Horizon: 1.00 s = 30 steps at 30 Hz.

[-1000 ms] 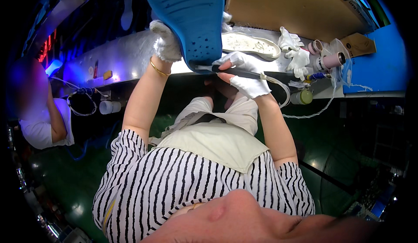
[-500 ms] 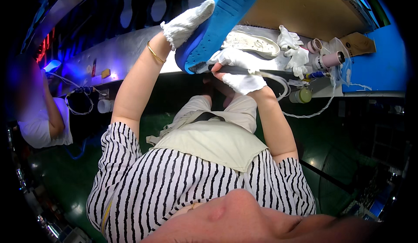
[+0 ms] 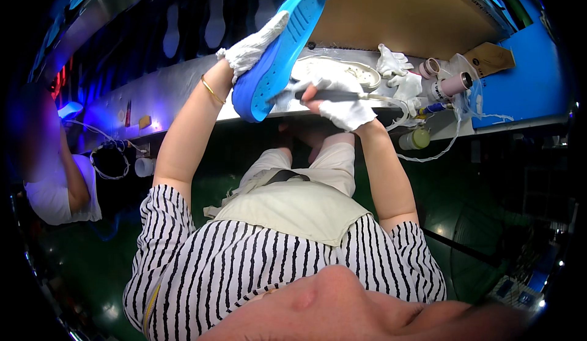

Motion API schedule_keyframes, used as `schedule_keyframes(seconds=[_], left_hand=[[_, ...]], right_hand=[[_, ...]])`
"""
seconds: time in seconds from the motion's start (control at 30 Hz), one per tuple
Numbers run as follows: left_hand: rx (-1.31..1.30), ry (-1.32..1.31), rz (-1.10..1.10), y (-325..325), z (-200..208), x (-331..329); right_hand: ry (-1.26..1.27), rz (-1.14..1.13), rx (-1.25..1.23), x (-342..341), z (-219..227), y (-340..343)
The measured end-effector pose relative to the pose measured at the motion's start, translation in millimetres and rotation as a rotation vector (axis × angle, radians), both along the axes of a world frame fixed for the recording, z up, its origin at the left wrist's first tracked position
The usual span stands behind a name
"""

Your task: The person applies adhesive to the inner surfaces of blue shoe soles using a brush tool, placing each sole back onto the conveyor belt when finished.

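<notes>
My left hand (image 3: 254, 44), in a white knit glove, is closed on the side of a blue shoe sole (image 3: 282, 66). The sole stands tilted, its light-blue face with ridges and small holes toward my right hand and its darker blue heel end low. In my right hand (image 3: 342, 112), partly covered by a white glove with bare fingertips showing, is a brush with a dark handle (image 3: 347, 96) and a pale hose (image 3: 384, 99) at its rear. The brush tip (image 3: 280, 95) is at the heel part of the sole; whether it touches is hard to see.
A white sole (image 3: 362, 74) lies on the metal bench (image 3: 195, 84). White gloves (image 3: 394, 66), pink cups (image 3: 454, 85) and a green-lidded jar (image 3: 416, 138) are at the right. Soles rest on the dark rack (image 3: 215, 20) beyond. A co-worker (image 3: 64, 188) sits at left.
The blue sole has come lower and slightly left, its heel now nearer me. My right hand has shifted a little down with the brush, still beside the heel.
</notes>
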<state>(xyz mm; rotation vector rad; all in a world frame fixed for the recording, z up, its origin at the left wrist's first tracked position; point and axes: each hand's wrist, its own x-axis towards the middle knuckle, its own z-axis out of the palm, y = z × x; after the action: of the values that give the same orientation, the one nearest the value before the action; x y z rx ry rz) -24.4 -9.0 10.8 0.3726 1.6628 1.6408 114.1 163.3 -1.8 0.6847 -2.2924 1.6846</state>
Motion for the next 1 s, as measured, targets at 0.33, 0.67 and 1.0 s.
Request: schedule_keyframes(seconds=[0.33, 0.67, 1.0], left_hand=[[0.224, -0.018, 0.115, -17.9, 15.0, -4.4], [0.709, -0.653, 0.134, -46.5, -54.4, 35.9], [0.729, -0.57, 0.132, 5.3, -81.9, 97.5]], right_hand=[[-0.031, -0.117, 0.106, -0.6, 4.6, 22.7], [-0.242, -0.356, -0.398, 8.1, -19.8, 4.7], [0.153, -0.445, -0.274, -9.5, -24.3, -19.4]])
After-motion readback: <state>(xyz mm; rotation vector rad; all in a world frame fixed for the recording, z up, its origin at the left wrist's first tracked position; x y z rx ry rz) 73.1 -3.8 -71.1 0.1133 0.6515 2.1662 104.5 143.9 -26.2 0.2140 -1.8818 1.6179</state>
